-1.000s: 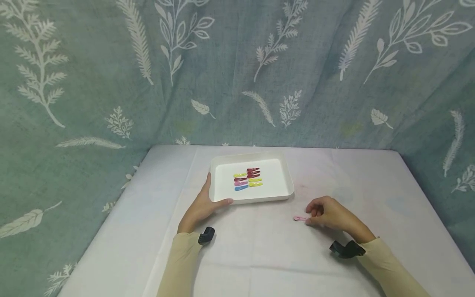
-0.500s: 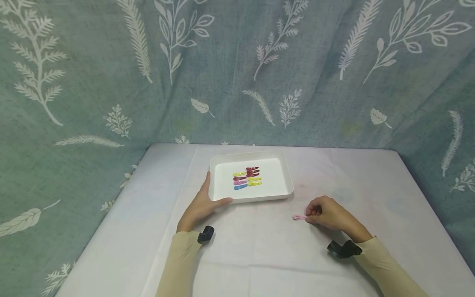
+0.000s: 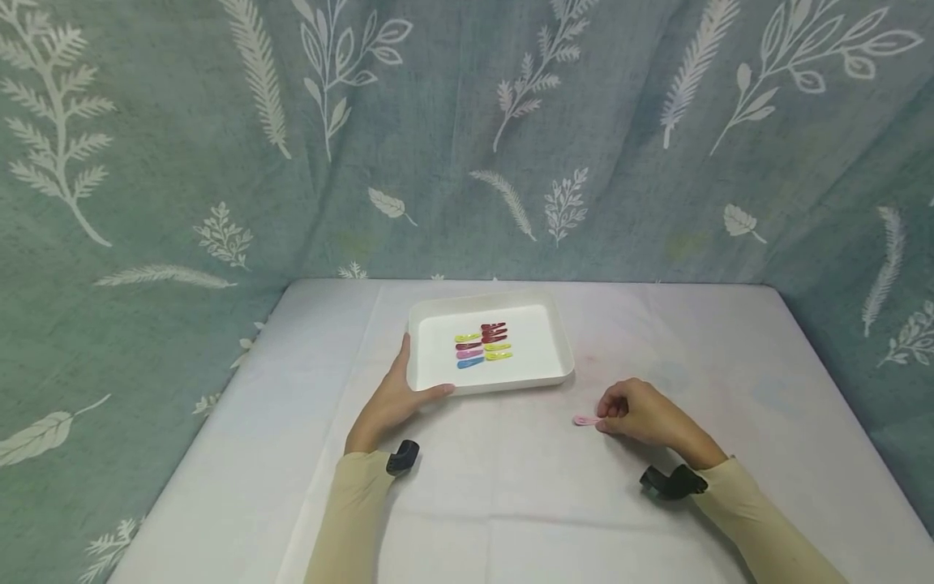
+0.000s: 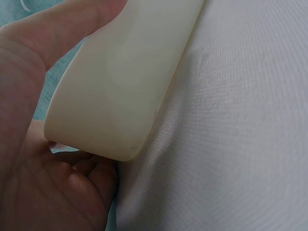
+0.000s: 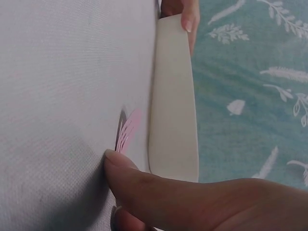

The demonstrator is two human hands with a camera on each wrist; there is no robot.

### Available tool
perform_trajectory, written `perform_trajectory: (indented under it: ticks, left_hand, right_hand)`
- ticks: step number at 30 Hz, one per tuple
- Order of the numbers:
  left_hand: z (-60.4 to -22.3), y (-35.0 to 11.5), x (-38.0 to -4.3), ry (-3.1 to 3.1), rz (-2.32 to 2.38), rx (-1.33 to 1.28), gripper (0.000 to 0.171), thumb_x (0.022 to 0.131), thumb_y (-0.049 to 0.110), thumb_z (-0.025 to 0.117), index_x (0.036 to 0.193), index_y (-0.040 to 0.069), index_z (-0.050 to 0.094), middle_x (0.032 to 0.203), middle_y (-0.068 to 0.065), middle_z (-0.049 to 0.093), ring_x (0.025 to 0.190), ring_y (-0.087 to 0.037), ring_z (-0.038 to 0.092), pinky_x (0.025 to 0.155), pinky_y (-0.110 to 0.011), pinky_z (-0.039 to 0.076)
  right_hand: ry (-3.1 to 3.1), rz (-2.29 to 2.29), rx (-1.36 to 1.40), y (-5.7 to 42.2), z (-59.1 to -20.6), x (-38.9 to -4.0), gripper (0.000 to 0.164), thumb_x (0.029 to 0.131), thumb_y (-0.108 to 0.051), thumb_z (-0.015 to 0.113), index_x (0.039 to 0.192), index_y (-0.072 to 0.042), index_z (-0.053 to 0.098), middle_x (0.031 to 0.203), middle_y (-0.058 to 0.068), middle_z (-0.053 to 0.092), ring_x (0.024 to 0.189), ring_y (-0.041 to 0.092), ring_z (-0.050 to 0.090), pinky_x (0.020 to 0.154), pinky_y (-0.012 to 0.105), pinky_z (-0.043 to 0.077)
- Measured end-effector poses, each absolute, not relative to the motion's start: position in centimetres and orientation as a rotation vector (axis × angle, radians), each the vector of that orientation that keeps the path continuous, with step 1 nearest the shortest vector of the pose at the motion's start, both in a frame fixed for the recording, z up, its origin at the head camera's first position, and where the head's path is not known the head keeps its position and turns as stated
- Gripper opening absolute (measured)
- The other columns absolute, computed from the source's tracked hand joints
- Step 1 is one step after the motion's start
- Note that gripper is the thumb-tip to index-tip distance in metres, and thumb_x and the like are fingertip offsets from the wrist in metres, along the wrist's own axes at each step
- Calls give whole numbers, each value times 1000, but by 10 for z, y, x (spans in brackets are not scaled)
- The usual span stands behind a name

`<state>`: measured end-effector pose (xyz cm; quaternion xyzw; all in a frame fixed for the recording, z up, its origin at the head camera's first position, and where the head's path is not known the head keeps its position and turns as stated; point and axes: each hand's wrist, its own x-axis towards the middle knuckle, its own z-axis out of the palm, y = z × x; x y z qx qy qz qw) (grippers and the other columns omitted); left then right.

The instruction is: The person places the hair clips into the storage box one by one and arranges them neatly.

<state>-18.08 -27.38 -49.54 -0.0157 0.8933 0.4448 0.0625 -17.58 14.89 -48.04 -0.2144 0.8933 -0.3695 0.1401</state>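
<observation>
My left hand (image 3: 387,410) grips the near-left corner of a shallow white tray (image 3: 540,349), its thumb over the front edge and its fingers along the left side. In the left wrist view the tray wall (image 4: 115,82) lies between thumb and fingers. Inside the tray, snap hair clips (image 3: 494,338) in red, yellow, pink and blue lie in two columns. To the right of the tray, my right hand (image 3: 645,415) pinches one end of a pink hair clip (image 3: 584,420), low over the white cloth. The right wrist view shows the clip's looped end (image 5: 129,131) sticking out past the thumb.
A white cloth (image 3: 438,503) covers the table. Behind it and at both sides hangs a green-blue curtain (image 3: 438,211) with white leaf prints. Each wrist carries a black camera mount, such as the right one (image 3: 674,483).
The view has shifted slightly, so everything sits a little higher and further left. Both hands keep their holds, with the pink hair clip still beside the tray.
</observation>
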Motion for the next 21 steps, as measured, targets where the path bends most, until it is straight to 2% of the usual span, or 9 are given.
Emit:
perform_trajectory:
  ticks: [11, 21]
  left_hand:
    - [-494, -273, -183, 2708, 1346, -36, 139, 76, 62, 85, 167, 22, -12, 177, -5, 3, 163, -30, 10, 130, -58, 17]
    - [-498, -273, -184, 2706, 1347, -35, 139, 75, 63, 85, 167, 23, -12, 177, -5, 3, 163, -30, 11, 129, -59, 18]
  right_hand:
    - [2621, -1031, -628, 146, -479, -176, 10, 85, -4, 81, 81, -9, 73, 72, -3, 61, 68, 9, 50, 59, 21, 42]
    - [2608, -1018, -611, 144, -479, -172, 10, 91, -6, 75, 84, -8, 70, 74, -1, 57, 67, 11, 48, 58, 21, 39]
